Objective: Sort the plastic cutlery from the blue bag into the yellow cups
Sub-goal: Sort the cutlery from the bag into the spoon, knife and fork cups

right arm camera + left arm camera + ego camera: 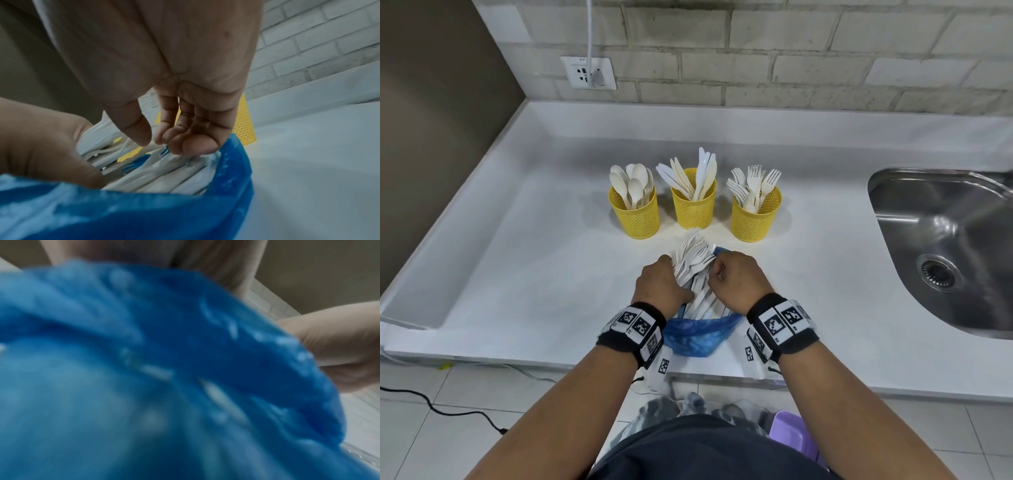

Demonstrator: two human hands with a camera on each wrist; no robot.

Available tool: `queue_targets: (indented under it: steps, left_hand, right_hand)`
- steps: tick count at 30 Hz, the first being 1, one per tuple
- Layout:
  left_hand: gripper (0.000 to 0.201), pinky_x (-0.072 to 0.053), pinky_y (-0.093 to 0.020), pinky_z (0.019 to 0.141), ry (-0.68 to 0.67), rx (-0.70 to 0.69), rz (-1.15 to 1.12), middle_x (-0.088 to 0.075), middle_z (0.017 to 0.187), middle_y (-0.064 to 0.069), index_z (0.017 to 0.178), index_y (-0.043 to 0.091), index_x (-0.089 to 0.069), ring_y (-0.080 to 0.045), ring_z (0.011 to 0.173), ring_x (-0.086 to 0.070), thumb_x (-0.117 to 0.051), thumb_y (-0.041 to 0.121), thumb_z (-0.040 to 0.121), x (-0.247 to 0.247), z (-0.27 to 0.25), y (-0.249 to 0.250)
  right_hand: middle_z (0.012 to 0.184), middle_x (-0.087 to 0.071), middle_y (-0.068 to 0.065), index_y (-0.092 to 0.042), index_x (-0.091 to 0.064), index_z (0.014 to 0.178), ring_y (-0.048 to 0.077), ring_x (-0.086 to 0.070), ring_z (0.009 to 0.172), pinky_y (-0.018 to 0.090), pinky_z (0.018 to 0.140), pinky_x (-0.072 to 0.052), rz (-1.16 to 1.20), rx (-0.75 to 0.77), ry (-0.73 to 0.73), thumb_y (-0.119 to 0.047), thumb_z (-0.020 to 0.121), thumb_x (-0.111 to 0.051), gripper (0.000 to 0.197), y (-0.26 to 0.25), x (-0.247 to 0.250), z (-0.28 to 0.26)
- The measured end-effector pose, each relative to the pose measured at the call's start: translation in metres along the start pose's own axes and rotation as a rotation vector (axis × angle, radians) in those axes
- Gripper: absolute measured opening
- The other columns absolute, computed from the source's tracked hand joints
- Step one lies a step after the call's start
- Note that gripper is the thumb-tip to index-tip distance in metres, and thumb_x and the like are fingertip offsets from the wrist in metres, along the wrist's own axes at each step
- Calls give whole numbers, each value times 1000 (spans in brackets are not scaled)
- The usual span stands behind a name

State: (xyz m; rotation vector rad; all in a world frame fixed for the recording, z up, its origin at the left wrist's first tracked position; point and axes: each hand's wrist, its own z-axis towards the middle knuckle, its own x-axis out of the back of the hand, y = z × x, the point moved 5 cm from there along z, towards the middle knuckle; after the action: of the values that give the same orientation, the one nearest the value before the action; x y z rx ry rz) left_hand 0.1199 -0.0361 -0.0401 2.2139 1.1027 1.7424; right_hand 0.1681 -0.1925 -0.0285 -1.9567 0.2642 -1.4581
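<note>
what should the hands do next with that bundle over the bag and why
Probably pinch one fork from the bundle with the right hand and carry it to the right cup, which holds forks; the left hand grips the bundle above the blue bag.

Bag (700,337): thin blue plastic film, crinkled, faintly glossy, translucent where stretched; cutlery (693,265) in it: white plastic, smooth, low sheen; cups (694,205): yellow plastic, perforated mesh walls, matt; spoons (633,185) in the left cup: cream-white plastic, smooth, slight gloss; counter (517,260): white, smooth, satin finish; sink (948,246): brushed metal, shiny with streaked reflections; wall (791,51): pale brick, rough, matt; wristbands (631,327): black cloth, soft, carrying flat printed black-and-white tags; floor (431,428): pale tiles, smooth, mildly glossy.
</note>
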Motion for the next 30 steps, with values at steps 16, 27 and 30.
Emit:
queue_targets:
  steps: [16,27,30]
  left_hand:
    - [27,-60,-42,85,53,-212,-985,-78,96,-18,97,8,-76,-25,88,-73,-74,-11,78,32,-14,22]
    - [21,-57,-53,96,56,-314,-1110,-78,104,-15,100,13,-78,-33,102,-74,-79,-1,85,42,-16,55]
    - [13,-60,-59,80,34,-277,-1100,-78,96,-14,99,15,-77,-29,86,-75,-80,8,87,39,-18,60]
  right_hand:
    - [106,-70,6,-13,-59,119,22,-66,99,40,92,-55,347,74,-310,-32,76,-69,47,-28,-4,-9]
    - [121,-62,13,-25,-50,125,30,-65,107,49,82,-58,1108,111,-422,13,80,-63,60,-47,18,-13]
    - [124,-63,27,-15,-50,134,41,-69,97,49,74,-59,965,160,-344,18,85,-60,60,-43,16,-3]
